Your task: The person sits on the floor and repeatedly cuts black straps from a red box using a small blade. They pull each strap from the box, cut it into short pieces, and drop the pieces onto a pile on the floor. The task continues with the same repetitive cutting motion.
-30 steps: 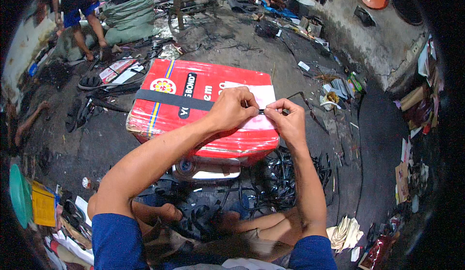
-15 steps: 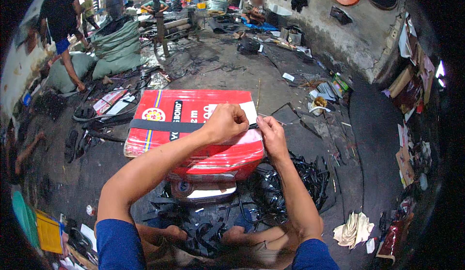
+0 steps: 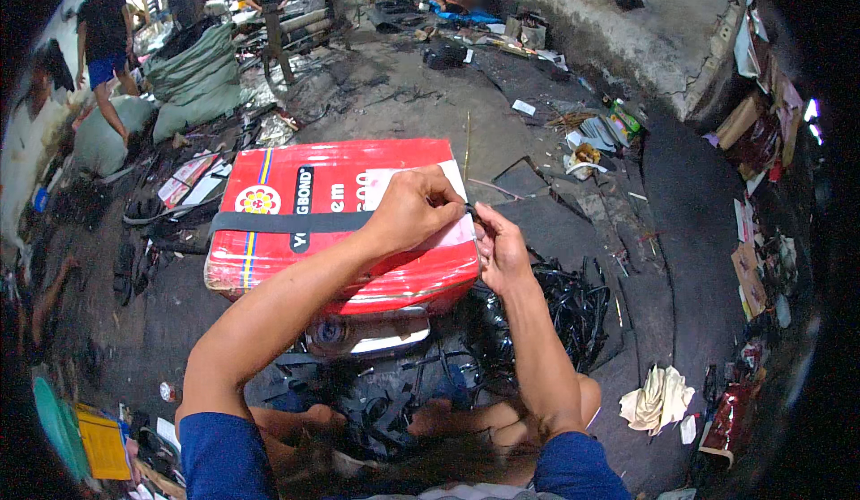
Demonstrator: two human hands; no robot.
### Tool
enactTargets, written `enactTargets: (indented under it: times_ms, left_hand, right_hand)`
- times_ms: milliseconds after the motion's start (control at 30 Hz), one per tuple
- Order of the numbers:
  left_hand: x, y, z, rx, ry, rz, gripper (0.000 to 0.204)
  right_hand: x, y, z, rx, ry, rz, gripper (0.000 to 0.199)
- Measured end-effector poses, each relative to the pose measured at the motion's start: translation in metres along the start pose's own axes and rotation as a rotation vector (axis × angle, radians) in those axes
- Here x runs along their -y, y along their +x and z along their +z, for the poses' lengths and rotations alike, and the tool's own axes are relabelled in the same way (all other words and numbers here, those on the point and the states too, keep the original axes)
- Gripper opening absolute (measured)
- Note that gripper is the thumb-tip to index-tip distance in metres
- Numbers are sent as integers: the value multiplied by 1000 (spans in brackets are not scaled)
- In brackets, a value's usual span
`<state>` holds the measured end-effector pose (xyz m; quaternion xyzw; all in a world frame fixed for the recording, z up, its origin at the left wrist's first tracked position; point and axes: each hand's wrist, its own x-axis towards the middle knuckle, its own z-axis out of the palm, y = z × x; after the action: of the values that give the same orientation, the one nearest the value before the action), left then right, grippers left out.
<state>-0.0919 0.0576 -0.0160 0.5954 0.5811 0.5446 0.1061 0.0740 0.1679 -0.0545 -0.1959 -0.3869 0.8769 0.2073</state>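
Observation:
A red carton (image 3: 327, 155) wrapped in clear film stands in front of me. A flat black strap (image 3: 269, 222) lies across its top. My left hand (image 3: 414, 209) is closed over the right part of the carton, its thumb and index finger pinching the strap near the end. Just past the carton's right edge, my right hand (image 3: 503, 247) has its fingers closed at the same strap end, close to the left fingertips. The exact grip there is small and partly hidden by the fingers. A white-topped object (image 3: 390, 337) sits under the carton's near side.
Tangled black strips (image 3: 573, 321) lie right of the carton, and more cut strips (image 3: 381, 419) between my legs. A crumpled cream cloth (image 3: 657, 400) is at the lower right. Filled green sacks (image 3: 197, 83) and a person (image 3: 103, 30) are at the far left.
My view has tilted and shifted, so carton and room sit higher and further left. Both hands stay at the strap end; the right fingers have curled in more.

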Motion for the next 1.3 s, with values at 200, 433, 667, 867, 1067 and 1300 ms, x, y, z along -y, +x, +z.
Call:
enactTargets:
  times_ms: [200, 433, 667, 867, 1067, 1300]
  left_hand:
    - [3, 4, -3, 12, -12, -2, 11]
    - [-5, 1, -4, 19, 16, -64, 9]
    - [3, 2, -2, 38, 11, -73, 6]
    - [0, 3, -1, 30, 20, -52, 6]
    - [-5, 3, 6, 20, -5, -35, 5]
    - [-3, 0, -5, 32, 6, -91, 5]
  right_hand:
    - [50, 13, 40, -311, -950, -308, 49]
    - [32, 52, 42, -471, -1568, -669, 36]
    - [-37, 78, -39, -434, -1036, -648, 32]
    - [-133, 78, -155, -660, -1106, -574, 28]
    - [-224, 76, -266, -789, -1400, -479, 32]
    - [-247, 89, -284, -734, -1542, -362, 31]
